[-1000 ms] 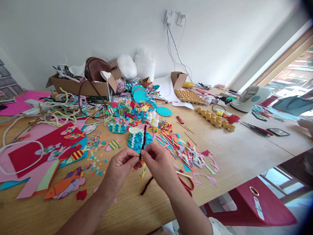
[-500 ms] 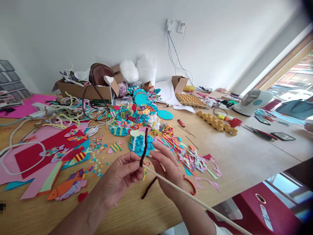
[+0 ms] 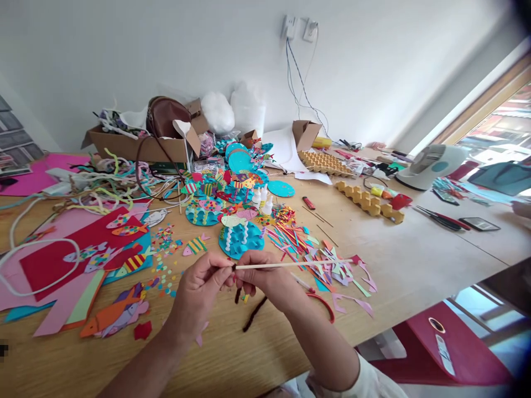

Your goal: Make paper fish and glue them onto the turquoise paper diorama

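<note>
My left hand (image 3: 199, 290) and my right hand (image 3: 265, 276) meet over the wooden table (image 3: 415, 265), both pinched closed. Between them lies a thin wooden stick (image 3: 296, 265), level, its free end pointing right. A dark maroon pipe cleaner (image 3: 253, 314) is pinched at the stick's left end and hangs down below my hands toward the table. Just beyond my fingers sits a teal paper disc with white wavy strips (image 3: 241, 239). Red scissors (image 3: 321, 304) lie partly hidden under my right wrist.
Paper scraps (image 3: 332, 268), coloured paper fish (image 3: 110, 315), felt sheets (image 3: 70, 249) and cords (image 3: 83, 188) cover the left and middle. Cardboard boxes (image 3: 136, 145), glue bottles (image 3: 262, 200), yellow egg-tray strips (image 3: 367, 202) and a white appliance (image 3: 427, 165) stand farther back. Another person's hand (image 3: 521, 209) shows at the right edge.
The stick, which slanted down to the lower right, has swung up to lie level pointing right. The pipe cleaner end that stood up above my fingers now hangs below them.
</note>
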The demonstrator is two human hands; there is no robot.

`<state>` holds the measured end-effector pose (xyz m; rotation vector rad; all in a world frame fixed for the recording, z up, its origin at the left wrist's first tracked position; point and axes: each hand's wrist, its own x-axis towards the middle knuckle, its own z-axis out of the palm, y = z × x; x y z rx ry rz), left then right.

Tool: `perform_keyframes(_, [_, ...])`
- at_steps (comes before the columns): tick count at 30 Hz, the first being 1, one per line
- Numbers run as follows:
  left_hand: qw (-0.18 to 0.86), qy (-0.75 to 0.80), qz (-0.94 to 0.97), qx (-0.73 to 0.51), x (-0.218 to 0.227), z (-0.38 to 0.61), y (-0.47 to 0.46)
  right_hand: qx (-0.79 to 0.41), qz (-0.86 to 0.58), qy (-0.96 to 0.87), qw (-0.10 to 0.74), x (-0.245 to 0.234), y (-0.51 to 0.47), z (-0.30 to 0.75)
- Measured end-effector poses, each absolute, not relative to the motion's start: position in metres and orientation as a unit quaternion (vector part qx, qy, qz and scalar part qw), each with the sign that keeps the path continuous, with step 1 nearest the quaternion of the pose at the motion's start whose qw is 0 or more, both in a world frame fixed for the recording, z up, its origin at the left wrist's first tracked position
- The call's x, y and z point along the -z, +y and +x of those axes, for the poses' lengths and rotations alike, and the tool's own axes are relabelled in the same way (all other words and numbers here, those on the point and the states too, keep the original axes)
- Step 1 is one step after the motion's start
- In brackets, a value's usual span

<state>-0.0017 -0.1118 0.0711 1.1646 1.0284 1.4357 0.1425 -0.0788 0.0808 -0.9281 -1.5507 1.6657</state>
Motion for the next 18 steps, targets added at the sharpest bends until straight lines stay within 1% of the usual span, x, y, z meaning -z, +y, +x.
perform_keyframes(2, [0.434, 0.449, 0.539, -0.566, -0.071, -0.006, -0.112, -0.704, -0.349, -0.537, 0.307, -0.08, -0.078, 0.14])
perform_keyframes(6, [0.333, 0.466, 0.615, -0.541, -0.076, -0.011, -0.11, -0.773, -0.335, -0.463, 0.277, -0.081, -0.077, 0.137])
perform_keyframes(9, [0.271, 0.466, 0.655, -0.53, -0.078, -0.014, -0.106, -0.818, -0.315, -0.395, 0.277, -0.079, -0.078, 0.133])
perform_keyframes(11, [0.259, 0.466, 0.667, -0.52, -0.077, -0.015, -0.103, -0.833, -0.304, -0.36, 0.291, -0.078, -0.08, 0.13])
perform_keyframes(13, [0.268, 0.475, 0.664, -0.512, -0.075, -0.017, -0.1, -0.83, -0.3, -0.35, 0.313, -0.076, -0.084, 0.126])
perform_keyframes(15, [0.279, 0.492, 0.648, -0.511, -0.072, -0.019, -0.097, -0.8, -0.319, -0.378, 0.339, -0.074, -0.089, 0.124])
perform_keyframes(17, [0.277, 0.513, 0.633, -0.509, -0.069, -0.02, -0.095, -0.73, -0.368, -0.453, 0.355, -0.074, -0.094, 0.124])
perform_keyframes(18, [0.275, 0.523, 0.627, -0.507, -0.067, -0.021, -0.095, -0.67, -0.404, -0.511, 0.355, -0.074, -0.097, 0.125])
